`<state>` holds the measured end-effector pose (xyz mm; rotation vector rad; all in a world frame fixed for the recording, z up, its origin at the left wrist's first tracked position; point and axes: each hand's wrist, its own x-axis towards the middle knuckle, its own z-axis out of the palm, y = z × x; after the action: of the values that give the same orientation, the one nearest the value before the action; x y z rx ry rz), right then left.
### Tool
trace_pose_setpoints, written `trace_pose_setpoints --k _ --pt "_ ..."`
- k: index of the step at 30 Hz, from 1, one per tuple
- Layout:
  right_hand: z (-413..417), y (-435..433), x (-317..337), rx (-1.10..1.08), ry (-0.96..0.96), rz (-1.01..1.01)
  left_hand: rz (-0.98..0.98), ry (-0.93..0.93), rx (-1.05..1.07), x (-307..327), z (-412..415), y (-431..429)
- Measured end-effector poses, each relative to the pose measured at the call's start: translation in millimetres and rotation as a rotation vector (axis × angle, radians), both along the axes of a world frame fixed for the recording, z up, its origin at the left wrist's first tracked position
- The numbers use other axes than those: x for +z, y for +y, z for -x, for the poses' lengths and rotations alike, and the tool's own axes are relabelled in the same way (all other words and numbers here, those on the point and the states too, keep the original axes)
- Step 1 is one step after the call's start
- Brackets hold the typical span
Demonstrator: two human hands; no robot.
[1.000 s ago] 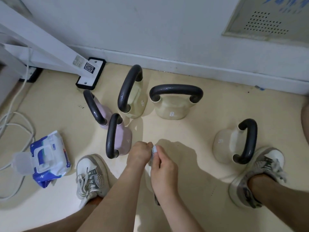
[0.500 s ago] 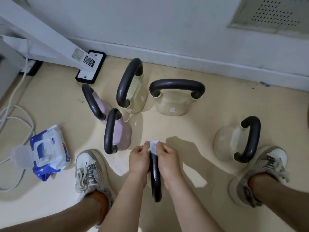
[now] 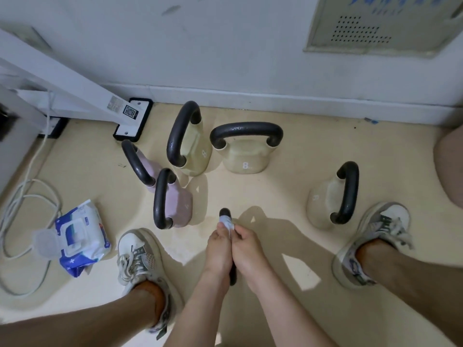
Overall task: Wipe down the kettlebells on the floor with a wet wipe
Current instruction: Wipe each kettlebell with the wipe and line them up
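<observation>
A black kettlebell handle (image 3: 224, 212) runs toward me between my feet, its body hidden under my arms. My left hand (image 3: 217, 249) and my right hand (image 3: 248, 249) press together around this handle, both pinching a white wet wipe (image 3: 227, 222) wrapped over it near the far end. Two cream kettlebells marked 8 (image 3: 193, 149) (image 3: 246, 157) stand near the wall. Two pink kettlebells (image 3: 147, 169) (image 3: 179, 205) sit left of centre. Another cream kettlebell (image 3: 325, 199) stands by my right shoe.
An open blue-and-white wipes pack (image 3: 80, 236) lies on the floor at left, beside a looped white cable (image 3: 23, 206). A white machine frame with a black foot plate (image 3: 132, 120) slants in from the left. My shoes (image 3: 136, 256) (image 3: 373, 241) flank the hands. A pinkish rounded object (image 3: 451, 169) sits at the right edge.
Both hands have slid the wipe back along the handle toward me, so the handle's far tip now shows beyond my fingers. The other kettlebells have not moved.
</observation>
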<state>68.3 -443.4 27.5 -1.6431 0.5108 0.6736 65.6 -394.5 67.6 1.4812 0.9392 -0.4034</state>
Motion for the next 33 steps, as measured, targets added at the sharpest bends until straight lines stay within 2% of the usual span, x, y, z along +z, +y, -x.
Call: trace_pose_setpoints --k 6,15,20,26,29,33 --pt "-18 -31 9 -0.182 -0.051 -0.036 0.001 -0.008 -0.139 4 -25 -28" --pt "-80 -94 29 -0.293 -0.154 -0.022 0.110 -0.086 -0.276 5 -94 -84" --pt "-108 -117 26 -0.330 -0.166 0.012 0.191 -0.076 -0.276 -9 -131 -109" --pt "-126 -138 18 -0.316 -0.215 0.066 0.409 0.013 -0.190 -19 -151 -129" --pt "-118 -123 14 -0.361 -0.224 0.058 0.386 -0.004 -0.267 -18 -148 -117" --pt "-112 -120 10 -0.473 -0.223 -0.051 0.116 -0.060 -0.413 -13 -151 -118"
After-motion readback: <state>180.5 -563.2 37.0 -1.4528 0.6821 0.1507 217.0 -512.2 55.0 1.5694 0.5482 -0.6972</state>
